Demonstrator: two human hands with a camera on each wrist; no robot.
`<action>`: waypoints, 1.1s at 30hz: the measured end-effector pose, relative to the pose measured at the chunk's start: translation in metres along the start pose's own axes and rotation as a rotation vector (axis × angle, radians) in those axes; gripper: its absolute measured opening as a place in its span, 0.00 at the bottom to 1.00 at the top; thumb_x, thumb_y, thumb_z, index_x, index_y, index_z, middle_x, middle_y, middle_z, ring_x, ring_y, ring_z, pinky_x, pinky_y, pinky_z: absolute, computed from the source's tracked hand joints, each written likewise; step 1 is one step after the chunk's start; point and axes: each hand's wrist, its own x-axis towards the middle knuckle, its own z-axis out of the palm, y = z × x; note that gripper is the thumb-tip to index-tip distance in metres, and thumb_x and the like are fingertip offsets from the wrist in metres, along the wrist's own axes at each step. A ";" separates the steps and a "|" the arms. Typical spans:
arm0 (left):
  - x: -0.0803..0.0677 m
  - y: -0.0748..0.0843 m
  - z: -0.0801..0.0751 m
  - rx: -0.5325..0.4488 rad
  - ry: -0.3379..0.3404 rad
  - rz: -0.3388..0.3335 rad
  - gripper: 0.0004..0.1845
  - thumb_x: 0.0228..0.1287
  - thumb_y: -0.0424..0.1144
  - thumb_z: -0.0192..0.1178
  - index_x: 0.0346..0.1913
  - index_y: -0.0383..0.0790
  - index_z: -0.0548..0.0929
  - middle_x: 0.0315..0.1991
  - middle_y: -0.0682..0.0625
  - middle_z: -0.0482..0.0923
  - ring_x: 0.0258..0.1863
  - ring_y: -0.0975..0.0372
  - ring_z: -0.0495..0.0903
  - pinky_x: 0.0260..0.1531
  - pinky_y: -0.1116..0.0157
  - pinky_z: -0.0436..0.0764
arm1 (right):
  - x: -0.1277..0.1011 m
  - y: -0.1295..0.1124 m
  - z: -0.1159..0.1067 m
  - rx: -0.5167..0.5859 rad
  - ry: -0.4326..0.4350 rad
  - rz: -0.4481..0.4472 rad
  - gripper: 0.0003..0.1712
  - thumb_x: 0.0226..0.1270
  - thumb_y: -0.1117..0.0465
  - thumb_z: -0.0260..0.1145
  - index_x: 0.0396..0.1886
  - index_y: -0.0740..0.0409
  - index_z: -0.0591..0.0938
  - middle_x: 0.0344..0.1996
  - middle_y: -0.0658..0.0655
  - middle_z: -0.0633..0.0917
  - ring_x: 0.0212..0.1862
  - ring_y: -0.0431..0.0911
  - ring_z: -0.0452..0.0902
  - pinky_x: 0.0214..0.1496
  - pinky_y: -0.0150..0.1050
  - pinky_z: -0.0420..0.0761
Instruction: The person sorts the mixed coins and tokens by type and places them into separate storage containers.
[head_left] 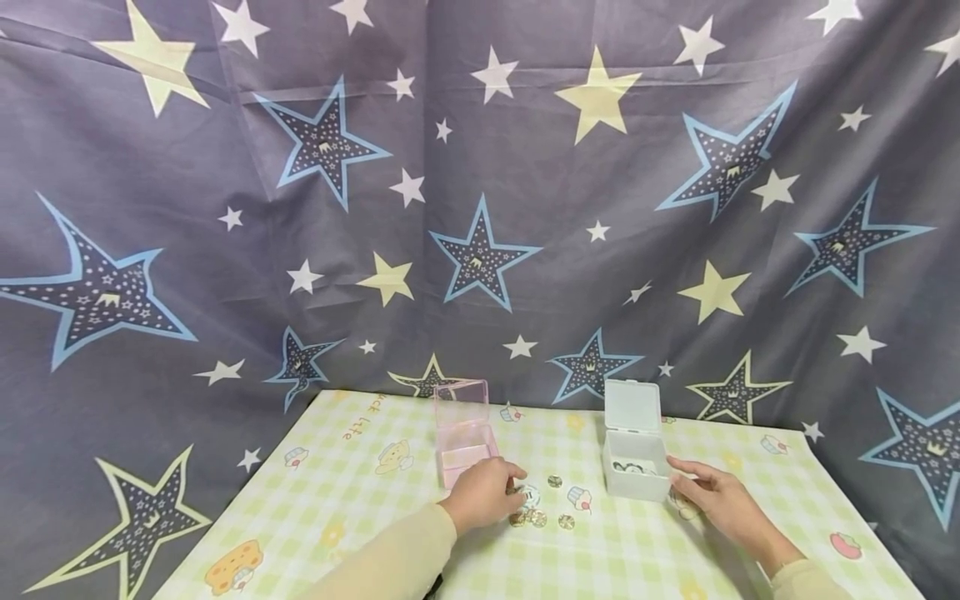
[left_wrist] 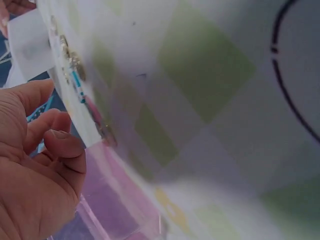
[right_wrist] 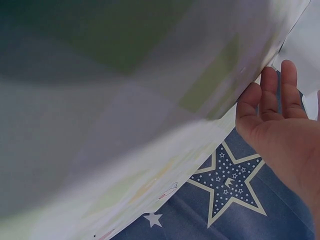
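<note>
My left hand (head_left: 486, 493) hovers over the table beside a light blue and white round chip (head_left: 530, 497), thumb and fingers apart. In the left wrist view its fingers bend loosely around nothing. Several gold-coloured coins (head_left: 566, 522) lie flat around the chip. Behind the left hand stands a clear pink box (head_left: 450, 477), lid raised, partly hidden by that hand. At the right, a white box (head_left: 637, 485) with its lid up holds several dark and white round pieces (head_left: 633, 468). Extended fingers of my right hand (head_left: 723, 502) are at the white box's right side; contact is not certain.
A green checked tablecloth (head_left: 360, 500) with printed cakes and bears covers the table. Behind its far edge hangs a dark curtain (head_left: 517, 167) patterned with stars. Beside the right hand, a faint round outline (head_left: 684, 505) shows on the cloth.
</note>
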 end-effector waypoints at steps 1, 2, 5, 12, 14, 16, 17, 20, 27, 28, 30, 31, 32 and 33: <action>0.001 0.000 0.002 0.008 0.000 -0.003 0.20 0.64 0.40 0.72 0.58 0.42 0.90 0.27 0.59 0.79 0.29 0.69 0.74 0.31 0.68 0.75 | 0.000 0.000 0.000 0.003 0.000 0.000 0.34 0.82 0.45 0.64 0.77 0.58 0.75 0.57 0.60 0.91 0.53 0.40 0.88 0.54 0.29 0.78; 0.001 -0.001 0.004 0.023 0.002 -0.008 0.20 0.64 0.40 0.72 0.58 0.42 0.91 0.26 0.60 0.78 0.29 0.68 0.74 0.31 0.68 0.75 | 0.000 0.000 0.000 0.005 0.002 0.001 0.34 0.81 0.45 0.64 0.77 0.58 0.75 0.57 0.60 0.91 0.53 0.40 0.88 0.54 0.29 0.78; 0.003 -0.002 0.010 0.066 0.019 -0.005 0.19 0.62 0.39 0.73 0.57 0.43 0.91 0.28 0.59 0.79 0.34 0.67 0.77 0.35 0.66 0.79 | 0.000 -0.001 0.000 0.020 -0.002 0.005 0.34 0.82 0.45 0.64 0.78 0.59 0.75 0.57 0.61 0.91 0.53 0.40 0.88 0.54 0.28 0.78; 0.005 -0.004 0.022 0.156 0.061 -0.008 0.19 0.59 0.41 0.75 0.55 0.45 0.92 0.45 0.50 0.90 0.47 0.59 0.87 0.49 0.59 0.87 | 0.001 0.000 0.001 0.028 0.001 0.001 0.34 0.81 0.46 0.65 0.78 0.59 0.75 0.56 0.61 0.91 0.52 0.39 0.88 0.53 0.27 0.79; 0.006 -0.004 0.024 0.169 0.067 -0.007 0.18 0.58 0.41 0.76 0.53 0.44 0.93 0.46 0.49 0.91 0.47 0.58 0.87 0.48 0.58 0.87 | 0.001 0.000 0.001 0.023 0.005 -0.004 0.34 0.81 0.46 0.65 0.77 0.59 0.75 0.56 0.60 0.91 0.50 0.36 0.87 0.53 0.27 0.78; 0.008 -0.004 0.026 0.173 0.070 -0.010 0.17 0.58 0.40 0.75 0.52 0.43 0.93 0.45 0.49 0.90 0.45 0.58 0.87 0.47 0.58 0.87 | 0.001 0.001 0.002 0.018 0.010 -0.003 0.34 0.81 0.45 0.65 0.77 0.58 0.75 0.56 0.60 0.92 0.49 0.33 0.86 0.53 0.27 0.78; 0.009 -0.003 0.027 0.174 0.072 -0.013 0.17 0.59 0.41 0.75 0.52 0.43 0.93 0.45 0.49 0.91 0.45 0.58 0.87 0.47 0.57 0.86 | 0.000 0.001 0.002 0.017 0.011 -0.001 0.34 0.81 0.45 0.65 0.77 0.58 0.75 0.56 0.60 0.92 0.49 0.32 0.86 0.53 0.27 0.78; 0.010 -0.001 0.029 0.169 0.073 -0.027 0.18 0.59 0.42 0.74 0.52 0.41 0.92 0.45 0.47 0.90 0.45 0.56 0.87 0.48 0.57 0.86 | -0.001 0.000 0.002 0.019 0.010 0.004 0.34 0.81 0.46 0.65 0.77 0.58 0.75 0.56 0.60 0.91 0.49 0.32 0.86 0.53 0.27 0.78; 0.011 0.003 0.032 0.137 0.079 -0.061 0.22 0.59 0.43 0.75 0.55 0.36 0.91 0.46 0.43 0.89 0.46 0.52 0.87 0.51 0.55 0.86 | -0.001 0.000 0.002 0.026 0.011 0.014 0.35 0.81 0.45 0.65 0.78 0.58 0.75 0.56 0.60 0.92 0.50 0.36 0.87 0.52 0.27 0.79; 0.011 0.004 0.032 0.126 0.082 -0.068 0.22 0.59 0.43 0.76 0.54 0.36 0.91 0.46 0.43 0.88 0.46 0.52 0.86 0.51 0.55 0.86 | -0.001 0.000 0.003 0.027 0.012 0.014 0.35 0.81 0.45 0.65 0.78 0.58 0.75 0.56 0.60 0.92 0.51 0.36 0.87 0.52 0.27 0.79; 0.011 0.006 0.032 0.104 0.086 -0.086 0.22 0.59 0.42 0.76 0.55 0.36 0.91 0.46 0.42 0.87 0.46 0.52 0.86 0.52 0.55 0.86 | -0.001 0.001 0.003 0.028 0.014 0.015 0.35 0.81 0.44 0.65 0.78 0.57 0.75 0.55 0.60 0.92 0.51 0.36 0.87 0.52 0.27 0.79; 0.011 0.007 0.033 0.094 0.088 -0.098 0.22 0.59 0.42 0.77 0.55 0.36 0.90 0.46 0.42 0.86 0.46 0.52 0.86 0.52 0.54 0.87 | -0.001 0.001 0.003 0.027 0.014 0.016 0.35 0.81 0.44 0.65 0.78 0.58 0.75 0.56 0.60 0.92 0.51 0.35 0.87 0.52 0.27 0.79; 0.011 0.008 0.033 0.084 0.092 -0.106 0.22 0.59 0.42 0.77 0.55 0.35 0.90 0.46 0.42 0.85 0.45 0.52 0.85 0.52 0.54 0.87 | -0.001 0.001 0.003 0.026 0.014 0.016 0.35 0.81 0.44 0.65 0.78 0.57 0.75 0.56 0.60 0.92 0.51 0.35 0.87 0.52 0.27 0.79; 0.010 0.009 0.033 0.074 0.094 -0.117 0.23 0.59 0.41 0.77 0.55 0.35 0.90 0.46 0.42 0.84 0.45 0.52 0.85 0.53 0.54 0.87 | -0.001 0.000 0.003 0.025 0.015 0.016 0.35 0.81 0.44 0.65 0.78 0.57 0.75 0.56 0.60 0.92 0.51 0.35 0.87 0.52 0.27 0.79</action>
